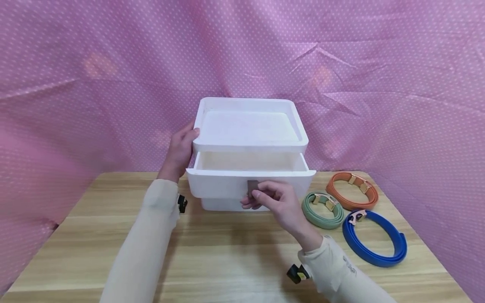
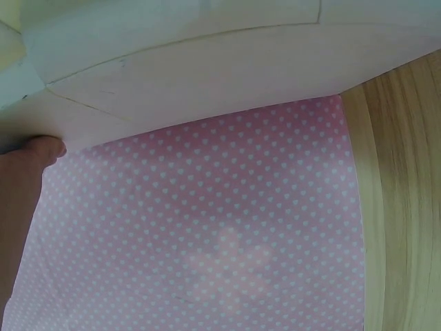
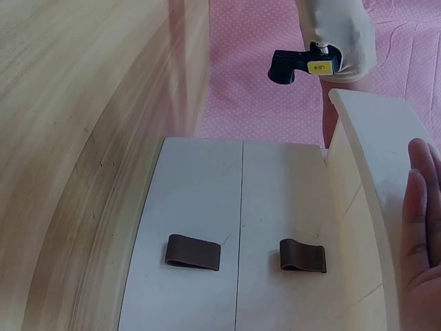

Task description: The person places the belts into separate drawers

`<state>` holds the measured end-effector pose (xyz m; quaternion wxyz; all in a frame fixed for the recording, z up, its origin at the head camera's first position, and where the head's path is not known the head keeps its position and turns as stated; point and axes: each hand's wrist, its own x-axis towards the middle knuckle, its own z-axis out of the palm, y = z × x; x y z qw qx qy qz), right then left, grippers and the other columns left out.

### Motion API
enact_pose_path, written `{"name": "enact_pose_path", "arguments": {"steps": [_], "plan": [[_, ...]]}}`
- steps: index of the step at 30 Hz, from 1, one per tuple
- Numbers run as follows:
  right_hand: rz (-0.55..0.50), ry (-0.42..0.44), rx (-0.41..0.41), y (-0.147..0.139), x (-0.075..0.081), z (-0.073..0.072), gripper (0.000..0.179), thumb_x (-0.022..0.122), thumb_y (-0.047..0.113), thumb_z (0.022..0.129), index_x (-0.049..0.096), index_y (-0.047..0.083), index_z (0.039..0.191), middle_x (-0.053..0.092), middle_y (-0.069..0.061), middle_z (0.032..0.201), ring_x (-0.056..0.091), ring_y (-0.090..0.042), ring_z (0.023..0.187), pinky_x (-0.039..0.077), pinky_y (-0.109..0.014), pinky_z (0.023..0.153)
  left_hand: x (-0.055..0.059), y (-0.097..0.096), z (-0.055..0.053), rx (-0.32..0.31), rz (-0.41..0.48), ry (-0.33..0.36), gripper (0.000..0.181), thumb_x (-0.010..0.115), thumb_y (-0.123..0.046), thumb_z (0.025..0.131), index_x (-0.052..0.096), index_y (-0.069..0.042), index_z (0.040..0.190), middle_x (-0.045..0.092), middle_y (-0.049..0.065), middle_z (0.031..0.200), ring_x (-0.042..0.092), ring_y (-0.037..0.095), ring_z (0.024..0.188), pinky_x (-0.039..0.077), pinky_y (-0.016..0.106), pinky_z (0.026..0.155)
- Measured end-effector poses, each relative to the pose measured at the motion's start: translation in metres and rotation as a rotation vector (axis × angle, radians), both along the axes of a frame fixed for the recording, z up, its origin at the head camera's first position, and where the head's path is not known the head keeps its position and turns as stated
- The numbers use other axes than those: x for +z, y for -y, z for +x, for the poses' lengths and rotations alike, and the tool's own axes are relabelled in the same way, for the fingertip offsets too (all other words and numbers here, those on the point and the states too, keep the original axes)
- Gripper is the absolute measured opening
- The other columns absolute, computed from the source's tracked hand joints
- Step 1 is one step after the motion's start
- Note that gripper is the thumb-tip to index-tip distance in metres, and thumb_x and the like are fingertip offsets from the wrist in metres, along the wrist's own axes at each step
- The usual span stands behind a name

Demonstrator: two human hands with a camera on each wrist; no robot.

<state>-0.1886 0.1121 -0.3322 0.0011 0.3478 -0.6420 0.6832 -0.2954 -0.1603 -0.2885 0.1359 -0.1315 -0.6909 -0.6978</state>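
A white drawer unit [image 1: 250,126] with a tray-like top stands at the table's back edge. Its upper drawer [image 1: 219,185] is pulled partly out, and bare white inside shows behind its front. My left hand [image 1: 179,149] grips the unit's left side, thumb at the top rim; in the left wrist view its fingertip lies at the panel's edge. At the drawer's front, my right hand [image 1: 278,204] pinches the brown pull tab [image 1: 252,185] between thumb and fingers. The right wrist view shows two more brown tabs [image 3: 193,252] on closed drawer fronts [image 3: 200,186] below; the pinched tab is hidden there.
Right of the unit lie three coiled belts with gold-coloured buckles: a green belt [image 1: 322,221], an orange belt [image 1: 371,198] and a blue belt [image 1: 382,261]. Pink dotted cloth [image 1: 113,84] hangs behind and beside the wooden table [image 1: 212,269].
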Motion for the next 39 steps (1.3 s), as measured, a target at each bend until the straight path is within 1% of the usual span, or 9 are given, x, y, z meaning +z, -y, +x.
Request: {"name": "enact_pose_path", "arguments": {"steps": [3,7,12,15,20,25,28,33,39], "plan": [[-0.003,-0.001,0.000,-0.0017,-0.0003,0.0004,0.016,0.054,-0.001,0.097,0.064,-0.013,0.096,0.071,-0.024,0.092,0.071,-0.037,0.081,0.058,-0.053,0.074,-0.0016,-0.0011,-0.0004,0.014,-0.017,0.011,0.051,0.047,-0.024,0.102,0.039,-0.008,0.149,0.037,0.006,0.154,0.036,0.022,0.139,0.034,0.035,0.112],[-0.013,0.003,0.007,-0.0024,-0.0002,0.0009,0.016,0.054,-0.002,0.097,0.063,-0.014,0.095,0.071,-0.025,0.091,0.071,-0.037,0.081,0.058,-0.053,0.075,-0.0019,-0.0007,-0.0007,0.024,-0.026,0.001,0.051,0.047,-0.025,0.102,0.039,-0.009,0.149,0.036,0.005,0.154,0.034,0.021,0.140,0.033,0.034,0.112],[-0.014,0.018,0.018,-0.0027,0.0005,0.0023,0.016,0.055,-0.001,0.097,0.064,-0.013,0.095,0.071,-0.025,0.091,0.071,-0.038,0.081,0.056,-0.057,0.075,-0.0014,-0.0003,0.0000,-0.027,0.047,0.000,0.051,0.049,-0.022,0.101,0.040,-0.007,0.149,0.037,0.007,0.154,0.036,0.023,0.139,0.035,0.034,0.111],[-0.009,0.022,0.019,-0.0029,0.0006,0.0032,0.016,0.055,0.000,0.097,0.064,-0.012,0.094,0.071,-0.024,0.091,0.071,-0.038,0.080,0.057,-0.056,0.074,-0.0016,-0.0003,0.0002,-0.046,0.070,0.002,0.051,0.050,-0.021,0.101,0.039,-0.007,0.149,0.036,0.007,0.154,0.038,0.025,0.138,0.036,0.034,0.110],[0.008,0.017,0.024,-0.0033,0.0002,0.0049,0.016,0.054,0.000,0.098,0.064,-0.012,0.096,0.071,-0.023,0.092,0.071,-0.037,0.081,0.059,-0.049,0.075,-0.0029,0.0007,0.0010,-0.034,0.055,0.008,0.051,0.049,-0.022,0.102,0.038,-0.007,0.149,0.035,0.006,0.155,0.036,0.025,0.139,0.036,0.035,0.111],[0.017,0.020,0.016,-0.0036,0.0007,0.0054,0.017,0.054,0.002,0.098,0.065,-0.011,0.096,0.072,-0.022,0.092,0.071,-0.036,0.082,0.059,-0.049,0.074,-0.0028,0.0005,0.0009,-0.012,0.017,-0.001,0.052,0.049,-0.025,0.101,0.039,-0.010,0.150,0.036,0.004,0.155,0.037,0.024,0.139,0.037,0.035,0.110],[0.018,0.025,0.016,-0.0035,0.0006,0.0056,0.017,0.054,0.003,0.098,0.065,-0.010,0.096,0.072,-0.022,0.092,0.071,-0.036,0.081,0.058,-0.053,0.075,-0.0032,0.0008,0.0000,-0.009,0.012,-0.013,0.052,0.049,-0.024,0.102,0.038,-0.008,0.150,0.036,0.005,0.155,0.035,0.023,0.140,0.035,0.034,0.111],[0.015,0.015,0.021,-0.0031,0.0002,0.0054,0.017,0.054,0.002,0.098,0.065,-0.011,0.096,0.072,-0.022,0.092,0.071,-0.036,0.081,0.055,-0.059,0.075,-0.0030,0.0008,-0.0017,-0.028,0.059,-0.023,0.051,0.048,-0.018,0.102,0.037,-0.001,0.148,0.033,0.009,0.155,0.033,0.025,0.141,0.034,0.033,0.112],[0.012,0.011,0.016,-0.0036,0.0002,0.0063,0.016,0.054,0.001,0.098,0.064,-0.011,0.095,0.072,-0.022,0.091,0.071,-0.037,0.080,0.058,-0.053,0.075,-0.0033,-0.0005,-0.0026,-0.038,0.074,-0.020,0.050,0.048,-0.017,0.102,0.037,-0.002,0.148,0.034,0.010,0.155,0.035,0.026,0.140,0.035,0.033,0.111]]}}
